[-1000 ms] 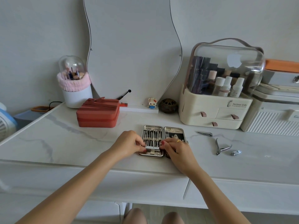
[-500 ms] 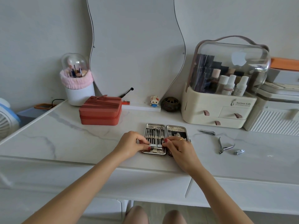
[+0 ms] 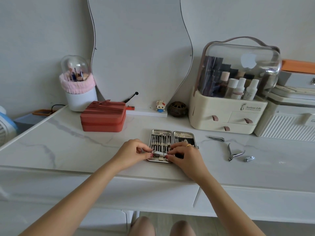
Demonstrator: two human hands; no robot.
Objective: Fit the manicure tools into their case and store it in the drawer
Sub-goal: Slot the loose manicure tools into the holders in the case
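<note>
- The front edge of the white marble desk (image 3: 68, 150) runs nearest the person, with pale drawer fronts (image 3: 255, 201) below it; none is pulled out, so storing the case is not yet begun.
- Both hands meet over the near end of the open manicure case (image 3: 172, 133), which lies flat on the desk near its front edge.
- The left hand (image 3: 131, 154) pinches one end of a small clipper (image 3: 159, 153) in its grip, and the right hand (image 3: 185, 157) pinches the other end; a gold ring shows on a right finger.
- Compared with a second ago, the clipper sits lower and squarer across the near end of the case's left half, and the fingers have closed in round it. I judge it is being pressed into its slot, though whether it has seated is hidden under the fingertips.
- Behind the clipper, a row of slim tools (image 3: 160, 140) already stands in the straps of the left half.
- To the right, well apart from the case, three tools wait loose on the desk: a folded nail clipper (image 3: 216, 138), cuticle nippers (image 3: 234, 153) and a small clipper (image 3: 249, 158) just beside them. They lie as they did before, so fitting is roughly midway.
- Farther back stand a red zip box (image 3: 104, 116), a cream cosmetic organiser (image 3: 226, 116) and a brush holder (image 3: 80, 92).
</note>
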